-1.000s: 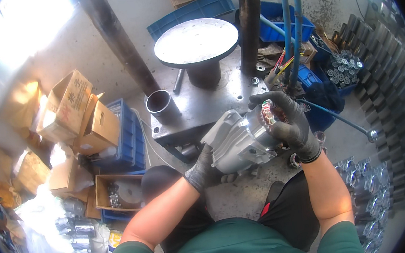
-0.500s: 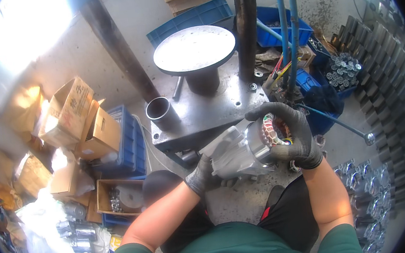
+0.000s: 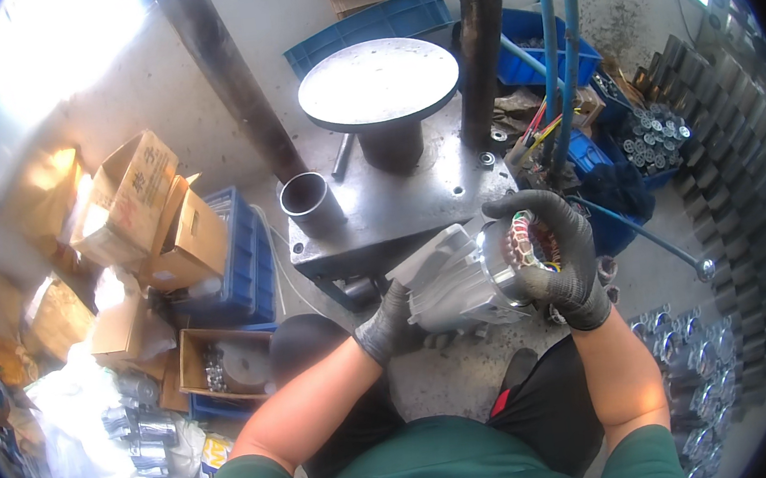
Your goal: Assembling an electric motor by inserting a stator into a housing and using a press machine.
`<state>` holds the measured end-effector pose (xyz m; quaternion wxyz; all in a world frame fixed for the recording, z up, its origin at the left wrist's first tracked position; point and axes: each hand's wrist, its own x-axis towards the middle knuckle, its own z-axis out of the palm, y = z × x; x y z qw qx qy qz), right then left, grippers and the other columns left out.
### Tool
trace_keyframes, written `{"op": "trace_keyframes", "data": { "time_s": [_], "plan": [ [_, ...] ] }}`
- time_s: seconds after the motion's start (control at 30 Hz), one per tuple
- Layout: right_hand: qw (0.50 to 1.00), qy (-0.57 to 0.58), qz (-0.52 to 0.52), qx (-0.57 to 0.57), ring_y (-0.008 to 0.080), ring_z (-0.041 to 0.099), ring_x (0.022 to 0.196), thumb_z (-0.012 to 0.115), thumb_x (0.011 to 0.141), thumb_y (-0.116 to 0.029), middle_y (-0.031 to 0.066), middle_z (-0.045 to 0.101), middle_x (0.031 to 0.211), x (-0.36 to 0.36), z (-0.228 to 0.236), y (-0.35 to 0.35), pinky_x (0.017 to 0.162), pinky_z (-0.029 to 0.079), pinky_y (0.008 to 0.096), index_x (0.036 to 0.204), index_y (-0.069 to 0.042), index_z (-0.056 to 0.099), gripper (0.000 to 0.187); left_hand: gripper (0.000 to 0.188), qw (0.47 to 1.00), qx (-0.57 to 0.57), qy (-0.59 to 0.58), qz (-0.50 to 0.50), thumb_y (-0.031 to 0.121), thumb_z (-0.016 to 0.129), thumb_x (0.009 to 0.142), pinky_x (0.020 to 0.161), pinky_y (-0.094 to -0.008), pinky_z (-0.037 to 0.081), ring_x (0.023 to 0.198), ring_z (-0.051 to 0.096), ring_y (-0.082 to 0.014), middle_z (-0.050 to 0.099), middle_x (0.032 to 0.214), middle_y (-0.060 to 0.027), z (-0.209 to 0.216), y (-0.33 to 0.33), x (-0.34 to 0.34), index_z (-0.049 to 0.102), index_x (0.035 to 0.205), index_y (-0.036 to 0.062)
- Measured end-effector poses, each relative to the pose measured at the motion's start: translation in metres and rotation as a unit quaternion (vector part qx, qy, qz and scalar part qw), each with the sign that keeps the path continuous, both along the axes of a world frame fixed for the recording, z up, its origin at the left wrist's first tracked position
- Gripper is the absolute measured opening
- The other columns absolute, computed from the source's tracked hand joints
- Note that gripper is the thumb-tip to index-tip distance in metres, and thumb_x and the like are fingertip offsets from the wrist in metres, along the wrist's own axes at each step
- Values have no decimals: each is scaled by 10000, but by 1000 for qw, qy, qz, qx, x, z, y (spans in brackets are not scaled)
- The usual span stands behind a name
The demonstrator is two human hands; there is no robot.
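Observation:
Between my two gloved hands lies a grey finned motor housing [image 3: 453,280], tilted over my lap in front of the press table. At its right end a bright machined rim shows, with a wound stator [image 3: 521,241] of laced copper and coloured wires inside. My right hand [image 3: 566,252], in a dark grey glove, wraps that wired end, thumb below and fingers over the top. My left hand [image 3: 388,325], gloved too, grips the housing's left end from below; its fingers are mostly hidden behind the housing.
Ahead stands a metal press table [image 3: 379,204] carrying a round plate [image 3: 378,81] on a post and a short steel tube [image 3: 309,202]. Cardboard boxes [image 3: 129,198] and a blue crate [image 3: 243,254] are at left. A ball-ended lever [image 3: 705,269] and stacked grey housings [image 3: 727,137] stand at right.
The housing has shifted slightly right within the view, along with both hands, which keep their hold. The surroundings have shifted slightly too, as the head view moved.

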<state>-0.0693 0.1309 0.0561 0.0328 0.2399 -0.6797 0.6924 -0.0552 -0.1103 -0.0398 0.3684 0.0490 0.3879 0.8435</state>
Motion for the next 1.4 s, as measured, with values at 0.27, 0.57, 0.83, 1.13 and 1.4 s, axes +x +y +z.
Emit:
{"op": "trace_keyframes", "data": {
  "time_s": [0.27,0.57,0.83,1.13,1.4],
  "plan": [
    [997,-36,63,39,189,601,1236,948,684,-251,125,625,1337,6,0,1,1066,455,354,1422,-36,532,874,993,1000,-20,4,-6,838,504,872,399,-253,510,506,657,-174,724,855,-179,3,-9,0,564,1339,-37],
    [984,42,143,95,241,520,1354,1002,646,-320,123,567,1442,0,-6,9,1113,429,402,1383,-107,510,911,991,995,-15,65,76,873,532,846,464,-289,531,608,676,-183,727,958,-118,-7,2,8,544,1429,72],
    [966,172,117,155,360,421,1475,979,610,-469,176,503,1515,-2,1,7,1199,341,465,1504,-74,416,1127,1022,993,113,45,-11,807,525,904,943,-403,574,1267,607,-254,513,1510,-170,-60,-9,-1,334,1605,88],
    [960,-69,248,-113,257,534,1375,909,679,-631,200,492,1543,-3,4,9,1156,426,426,1630,-70,310,1256,859,979,159,-128,-5,697,510,993,1117,-462,528,1382,558,-311,479,1567,-172,-29,4,10,339,1607,121],
    [940,270,44,204,296,672,1109,840,785,-224,163,650,1271,-3,0,9,954,541,397,1340,-37,640,618,1138,997,55,-29,45,914,520,823,811,-333,626,1082,711,-223,620,1387,-174,-48,10,10,345,1600,101]
  ]
}}
